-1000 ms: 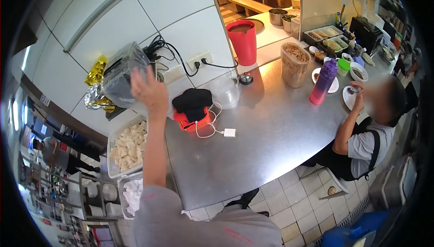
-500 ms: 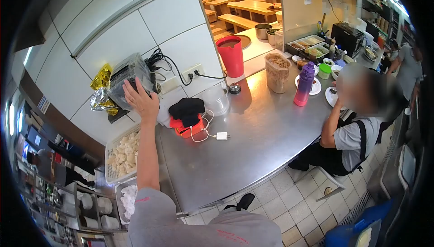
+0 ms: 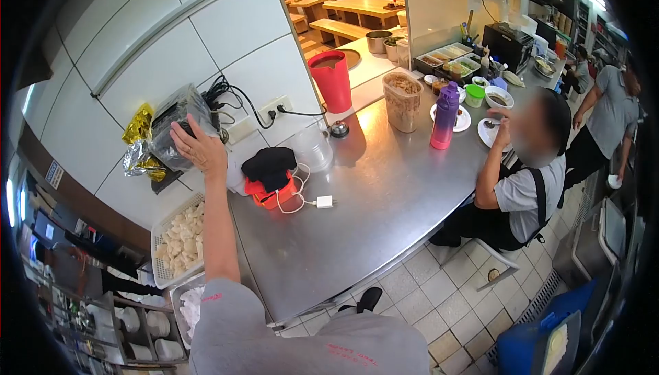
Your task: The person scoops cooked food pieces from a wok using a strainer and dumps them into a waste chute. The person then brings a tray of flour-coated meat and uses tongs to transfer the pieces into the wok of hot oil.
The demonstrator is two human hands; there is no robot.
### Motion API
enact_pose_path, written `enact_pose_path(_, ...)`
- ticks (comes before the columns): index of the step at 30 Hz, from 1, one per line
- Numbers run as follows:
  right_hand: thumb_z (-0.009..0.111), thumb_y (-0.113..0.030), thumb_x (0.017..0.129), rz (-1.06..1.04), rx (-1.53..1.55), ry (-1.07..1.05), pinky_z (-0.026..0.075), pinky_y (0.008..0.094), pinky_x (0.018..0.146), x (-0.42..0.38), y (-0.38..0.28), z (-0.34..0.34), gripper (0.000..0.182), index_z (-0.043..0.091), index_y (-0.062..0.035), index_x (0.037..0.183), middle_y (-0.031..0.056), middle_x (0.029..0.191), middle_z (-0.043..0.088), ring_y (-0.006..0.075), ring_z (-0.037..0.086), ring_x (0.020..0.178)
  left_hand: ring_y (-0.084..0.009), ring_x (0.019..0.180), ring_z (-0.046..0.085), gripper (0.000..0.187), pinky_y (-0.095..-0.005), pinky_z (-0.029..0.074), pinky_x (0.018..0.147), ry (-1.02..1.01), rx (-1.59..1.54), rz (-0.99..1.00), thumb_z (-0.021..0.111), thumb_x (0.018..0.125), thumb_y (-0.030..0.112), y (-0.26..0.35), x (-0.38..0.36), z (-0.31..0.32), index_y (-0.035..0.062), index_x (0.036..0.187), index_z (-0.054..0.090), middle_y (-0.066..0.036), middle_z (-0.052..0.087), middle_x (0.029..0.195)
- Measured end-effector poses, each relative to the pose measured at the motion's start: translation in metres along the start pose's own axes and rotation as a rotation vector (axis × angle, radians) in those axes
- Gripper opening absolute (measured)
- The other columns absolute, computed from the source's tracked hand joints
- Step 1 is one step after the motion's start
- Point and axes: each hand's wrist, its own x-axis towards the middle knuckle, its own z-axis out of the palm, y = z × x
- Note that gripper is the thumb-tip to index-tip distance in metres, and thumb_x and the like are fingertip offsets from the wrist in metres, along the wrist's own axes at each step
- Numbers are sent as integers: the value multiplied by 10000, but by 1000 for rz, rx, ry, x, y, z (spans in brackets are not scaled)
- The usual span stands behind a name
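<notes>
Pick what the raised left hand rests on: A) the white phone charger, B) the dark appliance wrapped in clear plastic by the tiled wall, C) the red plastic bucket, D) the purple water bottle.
B: the left hand lies flat on the dark appliance wrapped in clear plastic, well apart from the red plastic bucket and the purple water bottle.

left arm: raised, extended forward | left hand (image 3: 199, 147): fingers spread, palm forward
</notes>
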Motion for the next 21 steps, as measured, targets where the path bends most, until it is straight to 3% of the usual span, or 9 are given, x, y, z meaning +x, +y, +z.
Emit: enact_pose_path(21, 622, -301, 796, 89, 10, 1, 499, 382, 585, -21, 19, 3, 331, 657, 7, 910, 190, 786, 667, 287, 638, 659, -394, 1361, 222, 675, -481, 296, 1047, -9, -20, 35, 574, 751, 30, -7, 0, 4, 74, 1394, 372, -222, 234, 1472)
